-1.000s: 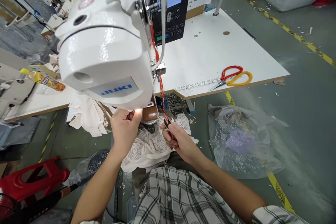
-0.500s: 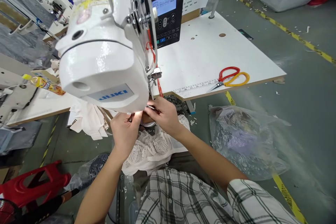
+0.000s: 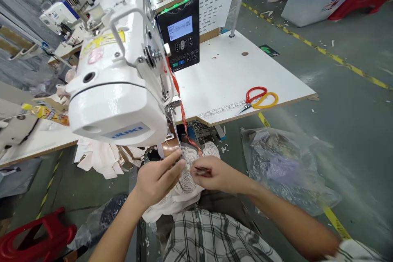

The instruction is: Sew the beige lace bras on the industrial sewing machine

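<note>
My left hand (image 3: pixel 158 180) is just below the sewing machine head (image 3: pixel 116 110), its thumb and fingers pinched together. What lies between those fingertips is too small to make out. My right hand (image 3: pixel 215 174) is closed around dark thread snips (image 3: pixel 203 171), blurred by motion. A red cord (image 3: pixel 184 120) runs from the machine's side down to this hand. White lace fabric (image 3: pixel 188 176) hangs below and between both hands, over the lap. A brown, shiny machine part (image 3: pixel 170 146) shows right above my left fingertips.
Red-and-yellow-handled scissors (image 3: pixel 260 98) lie by the front edge of the white table (image 3: pixel 227 69). A control panel (image 3: pixel 181 35) stands behind the machine. Pale fabric pieces (image 3: pixel 101 155) hang at left. A plastic bag (image 3: pixel 285 168) lies on the floor at right.
Both hands have come down and back from under the machine head. My right hand has moved right, apart from the left, drawing the red cord down. The view has shifted.
</note>
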Action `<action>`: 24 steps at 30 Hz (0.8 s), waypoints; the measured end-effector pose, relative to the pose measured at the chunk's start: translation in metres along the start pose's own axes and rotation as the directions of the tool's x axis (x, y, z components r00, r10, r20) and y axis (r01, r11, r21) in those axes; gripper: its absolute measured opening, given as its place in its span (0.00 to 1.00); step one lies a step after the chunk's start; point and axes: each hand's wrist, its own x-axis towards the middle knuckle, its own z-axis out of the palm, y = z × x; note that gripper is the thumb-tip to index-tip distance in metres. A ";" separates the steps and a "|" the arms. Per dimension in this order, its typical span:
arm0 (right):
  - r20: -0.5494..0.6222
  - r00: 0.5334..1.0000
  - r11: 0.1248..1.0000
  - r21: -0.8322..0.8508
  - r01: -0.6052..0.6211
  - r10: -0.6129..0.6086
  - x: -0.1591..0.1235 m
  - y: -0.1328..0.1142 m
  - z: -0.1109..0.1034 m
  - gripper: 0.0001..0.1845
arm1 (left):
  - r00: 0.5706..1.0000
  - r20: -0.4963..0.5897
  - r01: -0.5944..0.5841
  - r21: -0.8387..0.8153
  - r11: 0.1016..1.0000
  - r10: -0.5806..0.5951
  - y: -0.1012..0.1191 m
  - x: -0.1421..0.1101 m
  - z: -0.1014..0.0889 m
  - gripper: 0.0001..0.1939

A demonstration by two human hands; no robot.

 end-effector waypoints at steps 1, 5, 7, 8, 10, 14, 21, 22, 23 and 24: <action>0.048 0.996 0.990 0.111 -0.085 0.080 -0.014 0.005 -0.007 0.09 | 0.999 0.027 -0.027 -0.031 0.999 0.028 -0.002 0.003 0.001 0.17; -0.123 0.960 0.846 0.509 -0.155 0.250 -0.041 0.025 -0.032 0.18 | 1.000 0.009 -0.006 -0.028 1.000 0.006 -0.012 0.013 0.005 0.11; -0.243 0.917 0.786 0.608 -0.111 0.317 -0.034 0.029 -0.030 0.20 | 0.997 -0.052 0.058 0.009 0.998 -0.057 -0.012 0.016 0.007 0.10; -0.248 0.903 0.755 0.645 -0.116 0.350 -0.028 0.028 -0.022 0.20 | 0.990 -0.086 0.113 0.008 0.994 -0.112 -0.010 0.018 0.009 0.10; -0.148 0.906 0.666 0.725 -0.173 0.397 -0.013 0.021 0.000 0.22 | 0.950 -0.138 0.278 -0.034 0.960 -0.280 -0.002 0.019 0.013 0.07; -0.001 0.929 0.481 0.856 -0.190 0.369 0.010 0.000 0.045 0.22 | 0.825 -0.167 0.533 -0.092 0.841 -0.540 0.020 0.022 0.020 0.04; -0.220 0.940 0.586 0.810 0.028 0.259 0.022 -0.013 0.060 0.21 | 0.827 -0.184 0.525 -0.084 0.847 -0.531 0.037 0.024 0.027 0.06; -0.241 0.936 0.608 0.793 0.038 0.256 0.023 -0.011 0.058 0.21 | 0.827 -0.188 0.526 -0.078 0.847 -0.530 0.037 0.023 0.028 0.05; -0.270 0.928 0.643 0.764 0.045 0.256 0.023 -0.007 0.056 0.20 | 0.819 -0.186 0.541 -0.065 0.839 -0.542 0.035 0.023 0.028 0.05; -0.306 0.916 0.695 0.717 0.043 0.259 0.022 -0.003 0.051 0.20 | 0.804 -0.172 0.572 -0.040 0.820 -0.569 0.033 0.023 0.029 0.07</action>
